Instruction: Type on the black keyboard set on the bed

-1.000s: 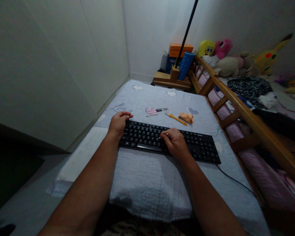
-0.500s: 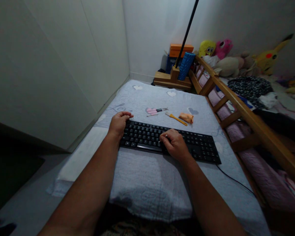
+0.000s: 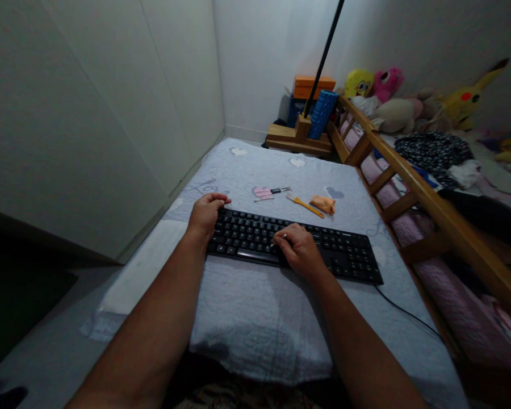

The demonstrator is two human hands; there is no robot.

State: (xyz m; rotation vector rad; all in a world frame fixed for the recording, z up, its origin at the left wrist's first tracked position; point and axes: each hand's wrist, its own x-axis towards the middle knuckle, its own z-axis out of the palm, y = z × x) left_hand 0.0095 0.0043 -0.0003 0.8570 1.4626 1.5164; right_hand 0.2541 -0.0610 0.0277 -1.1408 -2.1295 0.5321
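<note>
A black keyboard (image 3: 247, 230) lies across the cloth, tilted slightly down to the right. At its left end my left hand (image 3: 206, 216) grips the upper corner, thumb side against the edge. My right hand (image 3: 298, 249) is closed over the middle keys and pinches a cotton swab (image 3: 285, 235); one white tip pokes above the fingers, the other end meets the keys near the space bar. Beyond the keyboard lie another cotton swab (image 3: 264, 199), a dark-handled tool with metal tips (image 3: 276, 191), a yellow brush (image 3: 307, 207) and a crumpled orange cloth (image 3: 322, 204).
A light blue cloth with hearts (image 3: 255, 318) covers the table. The keyboard's cable (image 3: 409, 312) runs off to the right. A wooden bed rail (image 3: 430, 204) borders the right side; a pale cabinet (image 3: 111, 113) stands left. A wooden stand with a black pole (image 3: 323, 57) is behind.
My right hand has shifted slightly left over the keys, and the swab's lower tip now shows beside the fingers. My left hand and the keyboard stay put.
</note>
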